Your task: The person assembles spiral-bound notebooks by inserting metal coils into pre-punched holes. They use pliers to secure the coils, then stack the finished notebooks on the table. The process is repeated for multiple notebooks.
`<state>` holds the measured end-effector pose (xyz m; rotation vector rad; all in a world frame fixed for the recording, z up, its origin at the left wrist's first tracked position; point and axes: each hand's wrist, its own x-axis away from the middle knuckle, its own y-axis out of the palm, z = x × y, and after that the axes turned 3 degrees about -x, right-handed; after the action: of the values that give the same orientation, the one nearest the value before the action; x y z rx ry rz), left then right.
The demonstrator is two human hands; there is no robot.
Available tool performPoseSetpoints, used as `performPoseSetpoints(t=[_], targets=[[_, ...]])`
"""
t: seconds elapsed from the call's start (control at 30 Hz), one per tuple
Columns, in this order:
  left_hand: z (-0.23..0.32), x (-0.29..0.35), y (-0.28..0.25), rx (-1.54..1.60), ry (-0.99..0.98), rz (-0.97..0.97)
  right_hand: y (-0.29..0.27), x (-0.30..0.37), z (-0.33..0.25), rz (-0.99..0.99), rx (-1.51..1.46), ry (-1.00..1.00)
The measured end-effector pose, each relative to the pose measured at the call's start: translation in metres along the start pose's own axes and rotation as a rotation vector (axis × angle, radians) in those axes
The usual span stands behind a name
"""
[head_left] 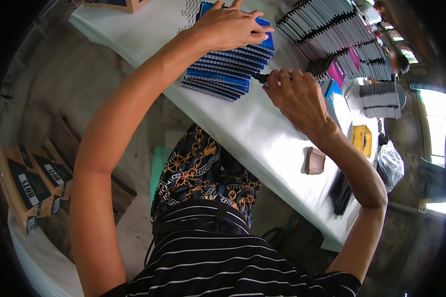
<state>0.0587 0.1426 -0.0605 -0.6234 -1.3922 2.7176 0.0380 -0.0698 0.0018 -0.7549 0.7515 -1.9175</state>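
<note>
A stack of blue spiral-bound notebooks (218, 74) stands on the white-covered table, its wire-bound edges facing me and its layers fanned sideways. My left hand (233, 27) rests on top of the stack, fingers spread over the uppermost blue cover. Just right of the stack, my right hand (297, 94) is closed around a small black tool (260, 77). The tool's dark pointed tip aims at the bound edges; most of it is hidden in my fist, so its kind does not show. Loose zigzag binding wire (189, 12) lies left of the stack.
Tall piles of bound notebooks (332, 29) stand at the back right. Along the table's right side are a yellow container (362, 140), a brownish-pink block-like object (315, 161) and black binding pieces (340, 193). Cardboard boxes (29, 183) sit at lower left. Other people are partly visible beyond.
</note>
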Motion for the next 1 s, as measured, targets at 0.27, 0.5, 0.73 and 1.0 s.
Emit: performPoseSetpoints(t=[0.27,0.5,0.73,1.0], targets=[[0.017,0.002,-0.021,-0.073,0.011,-0.093,0.024,0.002,0.058,0.542,0.049,-0.261],[0.018,0.002,-0.018,-0.055,-0.075,-0.092,0.036,-0.002,0.055,0.557,0.267,-0.382],[0.002,0.001,-0.001,-0.014,0.002,0.007,0.017,0.01,-0.001,0.208,0.169,0.089],[0.019,-0.004,-0.021,-0.079,-0.121,-0.119,0.005,0.006,0.048,0.505,0.174,-0.273]])
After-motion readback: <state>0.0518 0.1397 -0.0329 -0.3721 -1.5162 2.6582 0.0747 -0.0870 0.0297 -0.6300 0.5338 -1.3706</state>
